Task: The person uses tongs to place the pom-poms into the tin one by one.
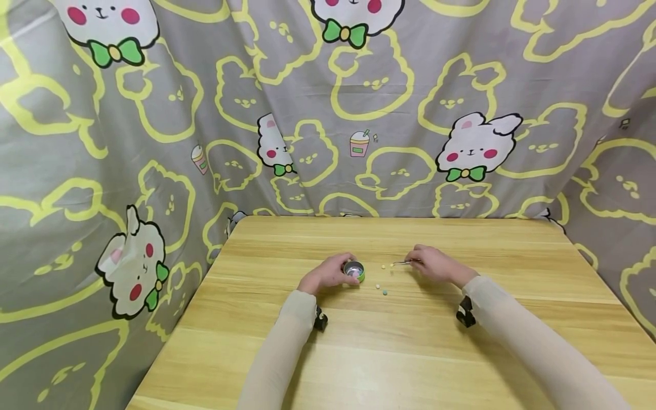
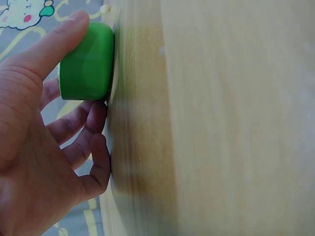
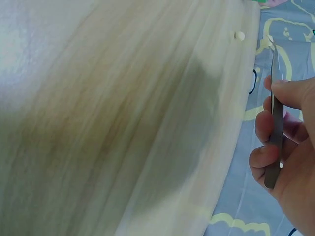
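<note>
My left hand (image 1: 333, 271) grips a small round green tin (image 1: 360, 277), its thumb against the near side and fingers around the far side. The tin stands upright on the table, its open top showing a shiny inside with something pale in it. In the left wrist view its green wall (image 2: 86, 64) shows close by the thumb. My right hand (image 1: 433, 263) pinches metal tweezers (image 3: 276, 118) that point left toward the tin. A small pale yellow bead (image 1: 392, 265) is at the tweezer tips. Another yellow bead (image 1: 383, 266) lies just left of them.
Between the hands, nearer the body, a whitish bead (image 1: 378, 286) and a teal bead (image 1: 385, 292) lie on the wooden table (image 1: 359, 353). A patterned grey curtain (image 1: 318, 85) hangs behind the table and along both sides.
</note>
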The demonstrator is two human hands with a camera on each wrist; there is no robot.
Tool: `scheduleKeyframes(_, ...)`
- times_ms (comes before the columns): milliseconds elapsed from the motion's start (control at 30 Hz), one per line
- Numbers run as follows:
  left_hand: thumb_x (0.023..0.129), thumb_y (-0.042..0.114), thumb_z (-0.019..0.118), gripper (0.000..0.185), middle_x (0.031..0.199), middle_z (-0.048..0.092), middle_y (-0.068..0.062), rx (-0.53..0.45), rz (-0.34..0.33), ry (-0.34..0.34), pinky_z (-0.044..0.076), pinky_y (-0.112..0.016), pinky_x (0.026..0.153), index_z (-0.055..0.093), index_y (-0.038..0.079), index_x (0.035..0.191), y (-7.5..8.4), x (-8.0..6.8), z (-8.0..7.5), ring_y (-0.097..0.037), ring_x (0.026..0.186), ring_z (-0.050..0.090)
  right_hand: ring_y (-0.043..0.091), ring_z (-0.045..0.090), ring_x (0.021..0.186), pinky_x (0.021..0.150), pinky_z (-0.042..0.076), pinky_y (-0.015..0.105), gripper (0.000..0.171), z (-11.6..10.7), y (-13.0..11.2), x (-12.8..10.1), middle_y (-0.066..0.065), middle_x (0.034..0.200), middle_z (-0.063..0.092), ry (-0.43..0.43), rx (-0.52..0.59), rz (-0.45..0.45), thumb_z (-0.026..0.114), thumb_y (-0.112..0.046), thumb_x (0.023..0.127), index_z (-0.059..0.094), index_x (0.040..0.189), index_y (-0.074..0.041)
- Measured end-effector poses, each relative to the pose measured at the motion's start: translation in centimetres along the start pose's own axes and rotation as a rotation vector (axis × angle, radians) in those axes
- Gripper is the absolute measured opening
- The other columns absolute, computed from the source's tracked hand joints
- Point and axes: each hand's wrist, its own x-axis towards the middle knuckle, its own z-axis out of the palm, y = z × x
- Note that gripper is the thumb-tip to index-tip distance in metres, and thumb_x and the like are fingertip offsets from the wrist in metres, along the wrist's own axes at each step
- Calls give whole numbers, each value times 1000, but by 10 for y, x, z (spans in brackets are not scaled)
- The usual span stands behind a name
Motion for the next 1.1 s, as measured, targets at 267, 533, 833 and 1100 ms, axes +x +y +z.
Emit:
scheduleKeyframes(267,80,34,77,53,106,57,2,-4,-1,-2,45,-28,79,53,17,124,0,0,-1,-12,92,54,9,47,69,62,42,30,14,-4,-2,4,0,86,55,-8,10,-18,59,-5,92,68,103,-4)
scheduleKeyframes(533,79,35,77,55,107,56,1,-14,5,-3,45,-30,80,53,16,125,1,-1,-2,-14,94,54,10,48,70,62,42,30,15,-6,-6,7,0,87,56,3,30,-17,58,-5,93,67,105,-3)
scheduleKeyframes(833,79,34,77,56,105,57,0,-14,10,-10,45,-29,77,53,15,126,-1,-1,-2,-14,92,54,9,47,70,62,42,30,16,-8,-14,15,0,88,56,30,38,-45,56,-6,94,67,106,-3)
scheduleKeyframes(1100,80,36,77,57,107,57,1,4,10,-3,45,-29,79,52,16,127,-1,0,-2,-13,94,54,9,46,69,62,41,30,16,-10,-22,24,0,87,55,32,48,-42,57,-7,94,67,105,-3)
